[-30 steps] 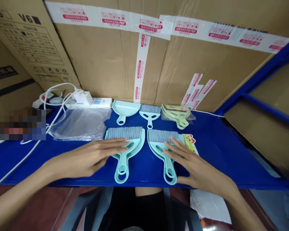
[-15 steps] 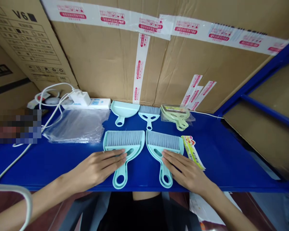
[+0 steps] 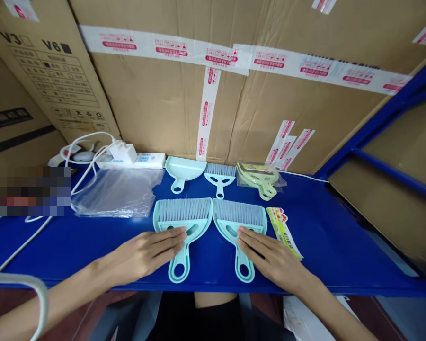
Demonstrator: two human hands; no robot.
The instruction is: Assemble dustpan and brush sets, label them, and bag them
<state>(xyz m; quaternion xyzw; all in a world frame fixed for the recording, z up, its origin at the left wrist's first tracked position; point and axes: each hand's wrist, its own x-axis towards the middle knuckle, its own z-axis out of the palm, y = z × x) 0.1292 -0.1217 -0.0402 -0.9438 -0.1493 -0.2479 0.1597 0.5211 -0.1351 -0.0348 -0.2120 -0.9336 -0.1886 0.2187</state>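
our left hand on left brush-and-pan set, right hand on right set, near blue table edge; fingers together, thumbs hidden, pinch unclear. we judge plastic light, stiff, slick; handles best hold.

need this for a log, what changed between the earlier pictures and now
The left brush and right brush slid handleward on their dustpans, lining up the handles. The dustpans drew together. Left hand and right hand shifted off the bristles. Rear dustpan, rear brush and bagged green set stayed.
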